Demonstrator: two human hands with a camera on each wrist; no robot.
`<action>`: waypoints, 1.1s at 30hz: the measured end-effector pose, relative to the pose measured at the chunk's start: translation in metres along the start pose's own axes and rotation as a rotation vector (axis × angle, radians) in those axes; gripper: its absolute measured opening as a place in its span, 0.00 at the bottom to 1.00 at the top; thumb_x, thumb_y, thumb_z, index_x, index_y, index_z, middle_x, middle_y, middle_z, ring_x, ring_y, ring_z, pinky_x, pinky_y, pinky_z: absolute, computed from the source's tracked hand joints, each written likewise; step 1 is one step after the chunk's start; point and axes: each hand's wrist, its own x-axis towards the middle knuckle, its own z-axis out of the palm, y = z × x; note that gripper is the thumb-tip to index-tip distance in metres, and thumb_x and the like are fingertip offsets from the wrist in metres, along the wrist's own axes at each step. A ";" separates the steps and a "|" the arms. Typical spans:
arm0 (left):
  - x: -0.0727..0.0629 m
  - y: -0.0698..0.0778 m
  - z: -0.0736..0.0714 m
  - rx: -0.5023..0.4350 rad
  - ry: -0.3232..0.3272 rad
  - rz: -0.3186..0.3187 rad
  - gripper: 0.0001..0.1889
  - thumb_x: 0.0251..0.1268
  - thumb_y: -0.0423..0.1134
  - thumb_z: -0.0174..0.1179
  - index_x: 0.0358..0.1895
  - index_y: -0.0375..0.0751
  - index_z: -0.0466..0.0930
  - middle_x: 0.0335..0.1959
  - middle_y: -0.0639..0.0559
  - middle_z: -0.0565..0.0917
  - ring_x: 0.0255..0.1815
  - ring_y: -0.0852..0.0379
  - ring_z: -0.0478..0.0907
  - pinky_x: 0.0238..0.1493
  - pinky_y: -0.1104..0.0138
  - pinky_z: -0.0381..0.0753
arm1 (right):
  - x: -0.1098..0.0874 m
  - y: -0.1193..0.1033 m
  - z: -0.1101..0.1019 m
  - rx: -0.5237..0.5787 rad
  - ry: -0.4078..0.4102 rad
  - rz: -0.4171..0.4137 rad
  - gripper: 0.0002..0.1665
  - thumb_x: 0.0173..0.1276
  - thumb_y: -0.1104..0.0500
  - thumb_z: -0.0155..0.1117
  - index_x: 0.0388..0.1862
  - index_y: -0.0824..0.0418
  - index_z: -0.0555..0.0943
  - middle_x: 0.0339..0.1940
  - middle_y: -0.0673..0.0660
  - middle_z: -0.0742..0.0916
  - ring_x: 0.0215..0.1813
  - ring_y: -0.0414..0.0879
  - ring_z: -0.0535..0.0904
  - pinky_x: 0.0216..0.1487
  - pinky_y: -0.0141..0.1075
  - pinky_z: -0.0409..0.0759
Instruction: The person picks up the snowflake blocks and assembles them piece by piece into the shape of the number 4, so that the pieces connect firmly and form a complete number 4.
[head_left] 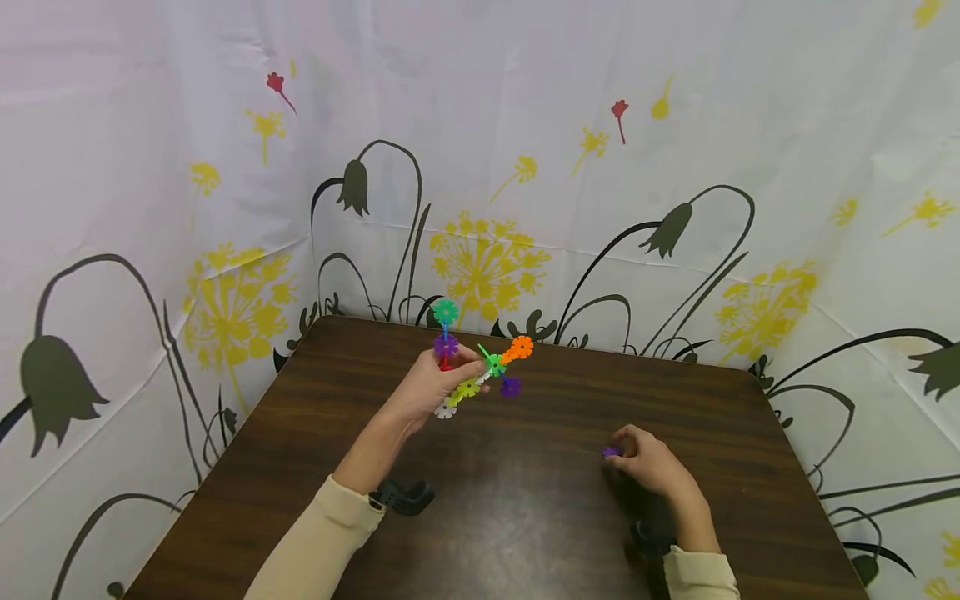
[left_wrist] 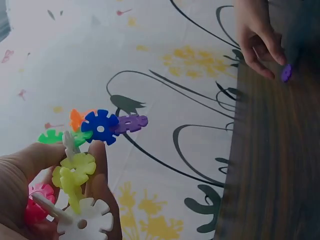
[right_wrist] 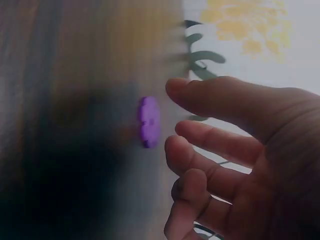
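Note:
My left hand (head_left: 438, 383) grips a structure of interlocked plastic flower discs above the far half of the table. In the left wrist view its pieces include a white disc (left_wrist: 85, 222), a yellow disc (left_wrist: 77, 167), a blue disc (left_wrist: 100, 127) and a pink disc (left_wrist: 39, 202). The head view also shows a teal disc (head_left: 446, 312) at its top and an orange disc (head_left: 522, 347) on the right. Fingers and palm hide part of it. A single purple flower disc (right_wrist: 149, 122) lies on the table. Just short of it, my right hand (right_wrist: 225, 145) has thumb and fingers apart, holding nothing.
The dark brown wooden table (head_left: 510, 500) reaches back to a white curtain (head_left: 480, 108) printed with flowers, which also hangs along both sides. A black strap mount (head_left: 405, 497) sits on the left wrist.

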 end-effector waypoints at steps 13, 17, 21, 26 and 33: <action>0.005 0.016 -0.001 0.196 -0.157 0.002 0.14 0.78 0.45 0.67 0.55 0.38 0.87 0.42 0.46 0.91 0.42 0.52 0.89 0.47 0.62 0.87 | 0.011 0.019 0.009 0.058 0.062 0.058 0.25 0.72 0.59 0.74 0.59 0.68 0.73 0.36 0.58 0.84 0.35 0.47 0.78 0.36 0.40 0.76; 0.006 0.020 0.002 0.237 -0.185 0.001 0.14 0.78 0.46 0.67 0.55 0.40 0.88 0.42 0.49 0.92 0.40 0.55 0.85 0.41 0.67 0.79 | 0.015 0.023 0.008 0.100 0.081 0.096 0.25 0.78 0.57 0.70 0.63 0.67 0.71 0.33 0.58 0.84 0.30 0.47 0.77 0.30 0.38 0.75; 0.008 0.023 0.004 0.253 -0.188 -0.004 0.14 0.78 0.45 0.67 0.55 0.39 0.87 0.41 0.50 0.92 0.34 0.57 0.75 0.35 0.69 0.71 | 0.018 0.027 0.008 0.119 0.102 0.125 0.21 0.79 0.60 0.67 0.61 0.69 0.70 0.30 0.58 0.84 0.28 0.47 0.79 0.29 0.38 0.77; 0.010 0.027 0.004 0.254 -0.207 -0.011 0.14 0.78 0.45 0.66 0.54 0.38 0.85 0.41 0.46 0.91 0.30 0.57 0.69 0.31 0.69 0.68 | 0.021 0.031 0.004 0.180 0.072 0.108 0.14 0.78 0.62 0.68 0.48 0.70 0.74 0.26 0.56 0.83 0.26 0.46 0.78 0.28 0.38 0.78; 0.007 0.028 0.005 0.278 -0.236 -0.002 0.13 0.79 0.44 0.66 0.52 0.38 0.86 0.41 0.44 0.92 0.37 0.53 0.83 0.39 0.67 0.73 | 0.028 0.016 -0.013 0.293 -0.053 -0.075 0.14 0.84 0.57 0.61 0.45 0.69 0.77 0.27 0.55 0.83 0.25 0.42 0.75 0.27 0.34 0.78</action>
